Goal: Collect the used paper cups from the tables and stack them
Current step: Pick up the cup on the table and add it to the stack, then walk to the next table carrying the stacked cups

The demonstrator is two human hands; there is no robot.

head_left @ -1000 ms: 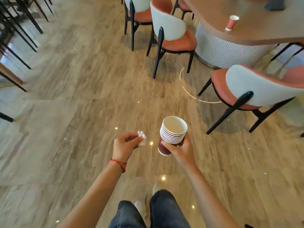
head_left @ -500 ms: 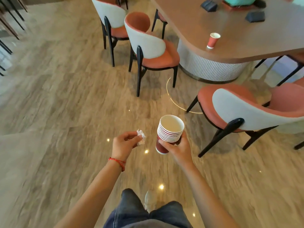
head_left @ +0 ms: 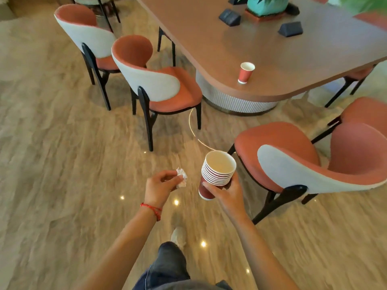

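Right hand (head_left: 227, 192) grips stack of nested paper cups (head_left: 216, 174), fingers (head_left: 211, 186) wrapped round red lower wall, stack tilted, mouth up, held over floor (head_left: 62, 164) well short of worktop (head_left: 272, 59). Left hand (head_left: 161, 186) pinches crumpled white tissue (head_left: 181, 177) btwn thumb + fingertips, just left of stack, not touching it. Single red cup (head_left: 245, 72) stands upright on worktop near its rounded near edge. Orange/grey chair (head_left: 159, 84) left of worktop base, another chair (head_left: 303, 164) right of stack. Teal planter (head_left: 268, 5) + dark wedge objs (head_left: 229, 17) on worktop far side.
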